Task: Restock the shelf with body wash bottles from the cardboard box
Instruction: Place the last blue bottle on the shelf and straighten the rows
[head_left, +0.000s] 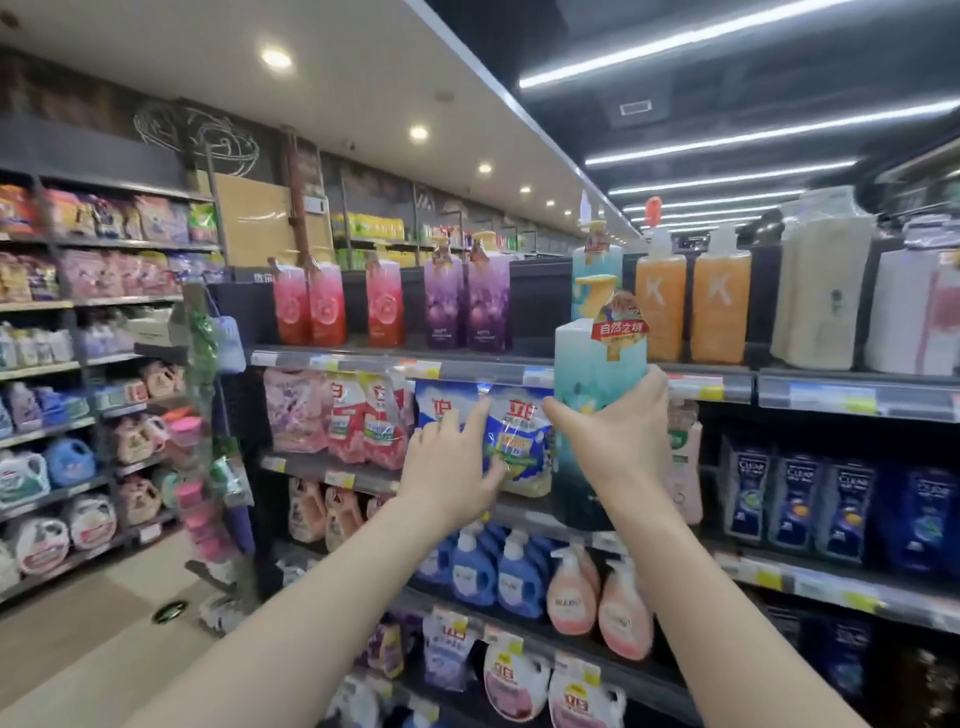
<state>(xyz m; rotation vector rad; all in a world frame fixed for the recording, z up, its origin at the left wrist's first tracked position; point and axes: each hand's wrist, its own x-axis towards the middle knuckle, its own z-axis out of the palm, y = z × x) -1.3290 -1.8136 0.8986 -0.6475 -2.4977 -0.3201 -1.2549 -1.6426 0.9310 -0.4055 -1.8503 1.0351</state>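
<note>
A tall teal body wash bottle (592, 374) with a yellow pump and a red tag is raised in front of the top shelf (478, 366), gripped around its middle by my right hand (613, 431). Just left of it my left hand (452, 462) is lifted with fingers spread, holding nothing and not touching the bottle. On the top shelf another teal bottle (597, 265) stands behind the held one. Purple bottles (467, 301) and red bottles (332, 306) stand further left, orange bottles (691, 306) to the right. The cardboard box is out of view.
A gap on the top shelf lies between the purple bottles and the teal one. White packs (872, 306) stand at the far right. Lower shelves hold detergent pouches (514, 441), blue jugs (493, 571) and dark shampoo bottles (800, 493). The aisle floor (78, 639) runs along the left.
</note>
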